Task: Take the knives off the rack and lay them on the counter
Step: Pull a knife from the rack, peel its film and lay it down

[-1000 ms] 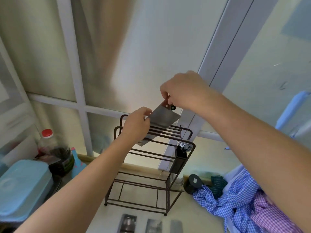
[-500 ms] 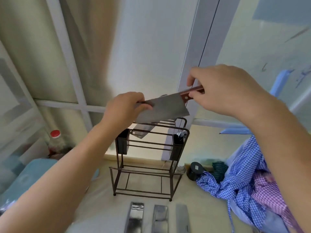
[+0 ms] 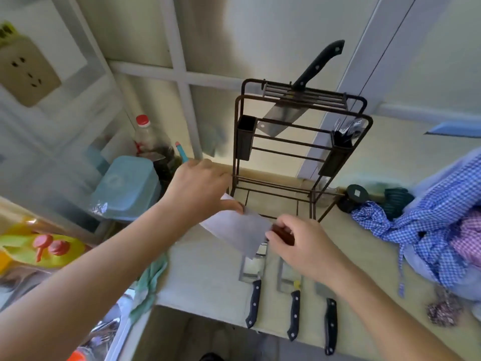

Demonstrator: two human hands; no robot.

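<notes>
A wide cleaver [image 3: 239, 231] with a reddish-brown handle hangs just above the counter [image 3: 208, 277], in front of the dark wire rack [image 3: 299, 162]. My right hand [image 3: 304, 246] grips its handle and my left hand [image 3: 200, 188] pinches the far end of the blade. One black-handled cleaver [image 3: 302, 100] still sits tilted in the rack's top slots. Three black-handled knives lie side by side on the counter near its front edge: left [image 3: 252, 290], middle [image 3: 292, 306] and right [image 3: 329, 321]. My right arm covers part of their blades.
A blue and purple checked cloth pile [image 3: 437, 230] lies at the right. Left of the rack stand a teal lidded box [image 3: 125, 188] and a red-capped bottle [image 3: 145, 136]. A green rag [image 3: 151, 280] hangs over the counter's left edge. A small black jar [image 3: 352, 198] sits behind the rack's right foot.
Both hands have brought the brown-handled cleaver down from above the rack to just over the counter. The view has tilted down, so the three laid knives show in full.
</notes>
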